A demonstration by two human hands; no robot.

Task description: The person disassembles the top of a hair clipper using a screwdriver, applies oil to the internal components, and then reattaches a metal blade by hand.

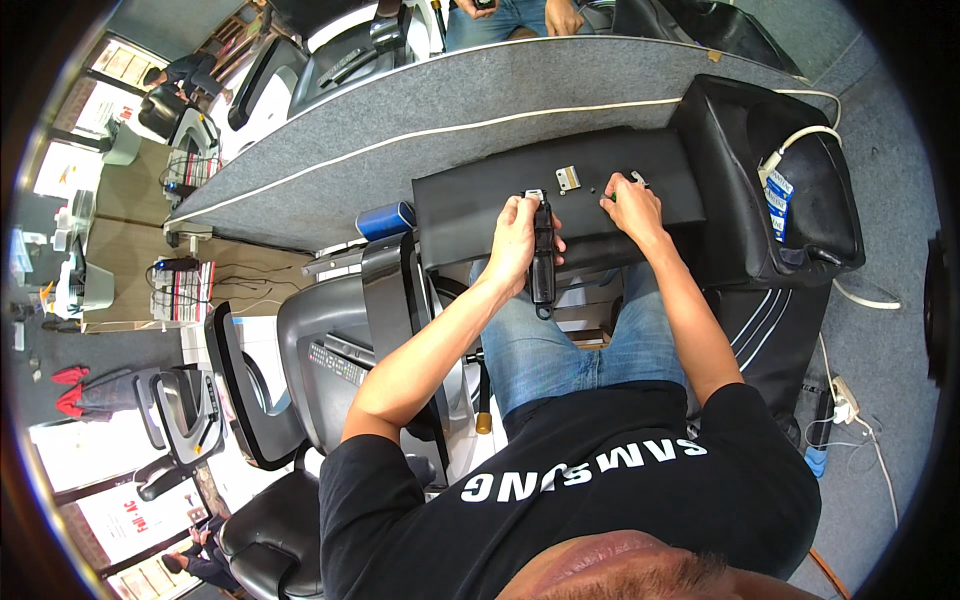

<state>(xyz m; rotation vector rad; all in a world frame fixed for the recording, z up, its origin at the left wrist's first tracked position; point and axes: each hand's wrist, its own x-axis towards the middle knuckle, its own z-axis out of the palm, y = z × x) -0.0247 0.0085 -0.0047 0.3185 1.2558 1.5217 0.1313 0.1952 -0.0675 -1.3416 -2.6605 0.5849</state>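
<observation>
My left hand (pixel 515 232) grips a black hair clipper (pixel 543 270) upright along my palm, its metal head pointing away from me over the black padded bench (pixel 465 195). A small flat metal blade (pixel 568 178) lies on the bench between my hands, with a tiny dark screw (pixel 592 189) beside it. My right hand (pixel 630 208) is closed at the fingertips by a small silver part (pixel 640 178) to the right of these; what exactly the fingers pinch is too small to make out.
A grey partition (pixel 330 175) with a white cable runs behind the bench; mirrored surfaces beyond reflect chairs and people. A blue cylinder (pixel 383 220) lies left of the bench, beside a black chair (pixel 300 330) holding a remote (pixel 338 365). A black padded block (pixel 740 240) stands right.
</observation>
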